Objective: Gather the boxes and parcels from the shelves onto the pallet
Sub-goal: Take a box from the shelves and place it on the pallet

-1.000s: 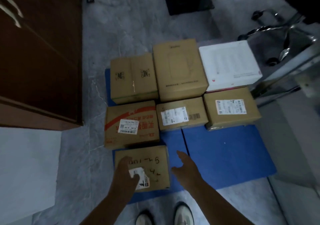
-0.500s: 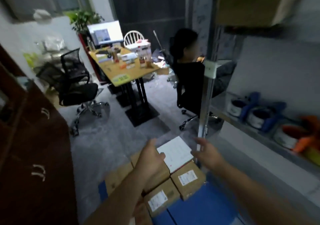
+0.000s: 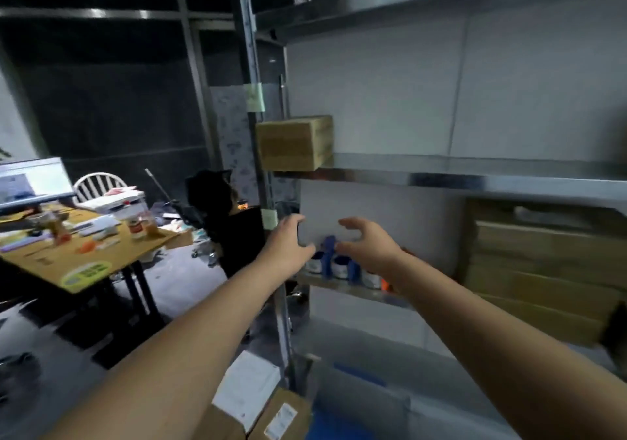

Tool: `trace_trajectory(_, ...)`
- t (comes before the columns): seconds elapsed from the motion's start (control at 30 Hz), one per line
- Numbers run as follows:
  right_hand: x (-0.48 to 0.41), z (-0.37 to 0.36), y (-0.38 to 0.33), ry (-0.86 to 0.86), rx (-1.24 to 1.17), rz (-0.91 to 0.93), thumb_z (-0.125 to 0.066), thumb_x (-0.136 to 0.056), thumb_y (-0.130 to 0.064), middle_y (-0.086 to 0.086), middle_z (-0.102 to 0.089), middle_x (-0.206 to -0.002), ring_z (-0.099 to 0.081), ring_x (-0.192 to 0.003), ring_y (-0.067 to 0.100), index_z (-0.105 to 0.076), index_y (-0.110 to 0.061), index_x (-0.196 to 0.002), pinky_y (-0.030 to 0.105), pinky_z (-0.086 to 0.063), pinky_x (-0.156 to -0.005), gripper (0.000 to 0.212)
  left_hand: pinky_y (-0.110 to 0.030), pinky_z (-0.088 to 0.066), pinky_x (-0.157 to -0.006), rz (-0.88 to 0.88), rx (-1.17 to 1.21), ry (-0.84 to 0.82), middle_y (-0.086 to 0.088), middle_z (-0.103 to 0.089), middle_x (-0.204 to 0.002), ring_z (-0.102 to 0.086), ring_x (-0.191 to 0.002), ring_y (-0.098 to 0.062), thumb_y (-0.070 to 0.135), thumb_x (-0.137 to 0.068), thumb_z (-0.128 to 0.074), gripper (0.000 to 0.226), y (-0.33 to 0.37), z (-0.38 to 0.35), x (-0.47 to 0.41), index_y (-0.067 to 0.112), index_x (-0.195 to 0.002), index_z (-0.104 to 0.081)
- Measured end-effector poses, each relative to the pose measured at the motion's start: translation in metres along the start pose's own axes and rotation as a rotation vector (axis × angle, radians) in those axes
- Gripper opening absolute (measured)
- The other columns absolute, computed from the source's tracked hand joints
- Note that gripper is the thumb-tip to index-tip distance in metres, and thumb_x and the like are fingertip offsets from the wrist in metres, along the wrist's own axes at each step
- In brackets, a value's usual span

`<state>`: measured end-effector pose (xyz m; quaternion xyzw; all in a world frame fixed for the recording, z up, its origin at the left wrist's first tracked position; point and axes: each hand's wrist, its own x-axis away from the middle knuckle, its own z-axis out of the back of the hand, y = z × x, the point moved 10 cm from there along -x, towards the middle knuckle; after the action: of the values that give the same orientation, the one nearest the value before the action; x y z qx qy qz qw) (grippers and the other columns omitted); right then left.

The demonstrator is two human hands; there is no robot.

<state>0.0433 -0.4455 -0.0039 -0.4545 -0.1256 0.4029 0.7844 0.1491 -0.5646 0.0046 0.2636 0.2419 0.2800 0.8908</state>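
A brown cardboard box (image 3: 294,143) stands at the left end of a metal shelf (image 3: 475,176), above both my hands. My left hand (image 3: 288,248) and my right hand (image 3: 368,244) are raised in front of the shelving, fingers apart and curled, holding nothing. A large stack of brown cartons (image 3: 543,270) fills the shelf level below on the right. Down at the bottom, a white box (image 3: 249,390) and a labelled brown box (image 3: 281,417) lie on the blue pallet (image 3: 336,426).
Small tins with blue handles (image 3: 334,265) sit on a low shelf just behind my hands. The shelf's metal upright (image 3: 252,100) runs beside the box. A person in black (image 3: 230,225) sits at a cluttered wooden desk (image 3: 84,253) to the left.
My view has swung up from the pallet to the shelving. Both hands have left the box on the pallet and risen, empty, towards the shelf.
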Motion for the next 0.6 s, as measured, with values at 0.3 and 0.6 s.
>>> trace_trajectory(0.3,0.14,0.218,0.053,0.373,0.238,-0.146,-0.07,-0.083,-0.026,0.0,-0.054,-0.137,-0.054,-0.121,0.019,-0.049,-0.024,-0.136,0.044,-0.046,-0.101,0.057,-0.029,-0.034,-0.1,-0.341,0.116,-0.198,-0.002,-0.033,-0.152,-0.04,-0.132,-0.023,0.026,-0.089,-0.061,0.062,0.221,-0.105,0.046,0.021,-0.144,-0.034)
trace_trajectory(0.6,0.341,0.433,0.18,0.651,0.237,-0.387,-0.071,-0.083,-0.026,-0.003,-0.049,-0.141,-0.053,-0.12,0.019,-0.047,-0.022,-0.139,0.035,-0.049,-0.097,0.061,-0.027,-0.04,-0.088,-0.611,0.231,-0.468,-0.004,-0.039,-0.146,-0.046,-0.124,-0.023,0.025,-0.088,-0.064,0.063,0.489,-0.279,0.17,0.024,-0.143,-0.034)
